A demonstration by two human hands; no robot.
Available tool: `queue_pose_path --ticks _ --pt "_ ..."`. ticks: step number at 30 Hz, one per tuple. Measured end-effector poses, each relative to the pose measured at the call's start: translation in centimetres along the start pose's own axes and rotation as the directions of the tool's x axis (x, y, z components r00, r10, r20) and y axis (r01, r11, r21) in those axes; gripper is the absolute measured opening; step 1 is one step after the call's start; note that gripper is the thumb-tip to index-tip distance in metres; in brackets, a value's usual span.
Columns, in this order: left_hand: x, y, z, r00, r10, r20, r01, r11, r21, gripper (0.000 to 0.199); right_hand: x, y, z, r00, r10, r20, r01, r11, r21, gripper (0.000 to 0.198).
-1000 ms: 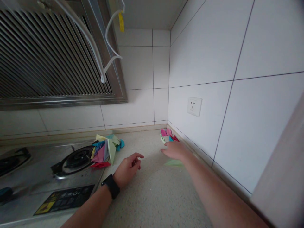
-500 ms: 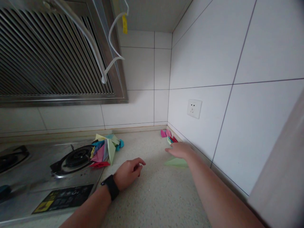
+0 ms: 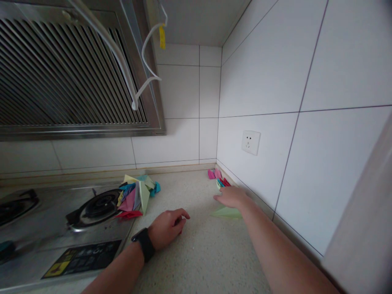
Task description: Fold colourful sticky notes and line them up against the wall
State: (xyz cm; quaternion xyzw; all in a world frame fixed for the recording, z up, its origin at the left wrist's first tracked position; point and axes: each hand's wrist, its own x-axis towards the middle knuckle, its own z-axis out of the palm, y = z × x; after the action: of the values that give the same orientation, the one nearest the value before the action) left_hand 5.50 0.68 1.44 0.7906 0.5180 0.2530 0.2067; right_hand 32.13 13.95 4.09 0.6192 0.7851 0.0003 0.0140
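Now | green paper (image 3: 226, 212): just beside right hand (image 3: 233, 197), grip unclear | left hand (image 3: 168, 228): loosely curled

A black watch (image 3: 145, 245) circles the left wrist (image 3: 154, 236), its band (image 3: 148, 249) broad and plain, its slim dark case (image 3: 136, 236) seen nearly edge-on, any marking too small to tell. The left grip (image 3: 167, 228) and right grip (image 3: 230, 197) are bare, as are the left forearm (image 3: 121, 269) behind the watch and the whole visible right forearm (image 3: 272, 241).
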Motion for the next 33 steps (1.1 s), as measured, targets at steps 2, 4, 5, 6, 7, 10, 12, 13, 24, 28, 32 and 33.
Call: queue_pose_path --ticks 2,4,5,6,7,10,12,13,24,28,32,33 --pt "-0.02 0.15 -0.02 1.0 0.004 0.005 -0.004 1.0 0.003 0.027 -0.14 -0.05 -0.13 1.0 0.0 -0.006 0.0 1.0 -0.004 0.059" --pt "-0.03 0.26 -0.03 1.0 0.003 0.008 -0.003 1.0 0.004 0.028 -0.23 -0.05 -0.25 1.0 0.0 -0.009 0.0 1.0 -0.004 0.057" --pt "-0.04 0.3 -0.03 1.0 -0.001 0.007 0.001 1.0 0.006 0.028 -0.26 -0.04 -0.3 1.0 0.001 -0.008 -0.001 1.0 -0.004 0.056" --pt "-0.04 0.33 -0.03 1.0 -0.004 0.004 0.004 1.0 0.009 0.029 -0.28 -0.03 -0.33 1.0 0.001 -0.008 -0.001 1.0 -0.004 0.056" --pt "-0.05 0.36 -0.05 1.0 -0.005 0.002 0.005 1.0 0.012 0.029 -0.29 -0.02 -0.35 1.0 0.001 -0.007 -0.001 1.0 -0.004 0.056" --pt "-0.09 0.47 -0.14 1.0 0.0 0.007 -0.001 1.0 0.014 0.03 -0.27 0.01 -0.34 1.0 -0.002 0.0 0.002 1.0 -0.007 0.055" --pt "-0.12 0.54 -0.2 1.0 0.002 0.012 -0.002 1.0 0.011 0.03 -0.25 0.03 -0.32 1.0 -0.004 0.005 0.004 1.0 -0.01 0.055" --pt "-0.13 0.57 -0.21 1.0 0.001 0.013 -0.001 1.0 0.011 0.03 -0.25 0.03 -0.33 1.0 -0.004 0.006 0.004 1.0 -0.011 0.055" --pt "-0.11 0.55 -0.17 1.0 0.007 0.005 -0.007 1.0 0.03 0.03 -0.38 0.0 -0.4 1.0 -0.006 0.006 0.006 1.0 -0.006 0.057" --pt "-0.13 0.63 -0.17 1.0 0.011 0.003 -0.011 0.999 0.038 0.03 -0.37 -0.01 -0.29 1.0 -0.017 -0.01 0.017 1.0 -0.004 0.057" --pt "-0.09 0.69 -0.19 1.0 0.017 0.004 -0.018 0.998 0.052 0.031 -0.42 -0.09 -0.26 1.0 -0.013 -0.016 0.013 1.0 -0.001 0.058" --pt "-0.07 0.69 -0.21 1.0 0.018 0.007 -0.018 0.998 0.057 0.031 -0.43 -0.1 -0.26 1.0 -0.011 -0.016 0.011 1.0 0.0 0.058"
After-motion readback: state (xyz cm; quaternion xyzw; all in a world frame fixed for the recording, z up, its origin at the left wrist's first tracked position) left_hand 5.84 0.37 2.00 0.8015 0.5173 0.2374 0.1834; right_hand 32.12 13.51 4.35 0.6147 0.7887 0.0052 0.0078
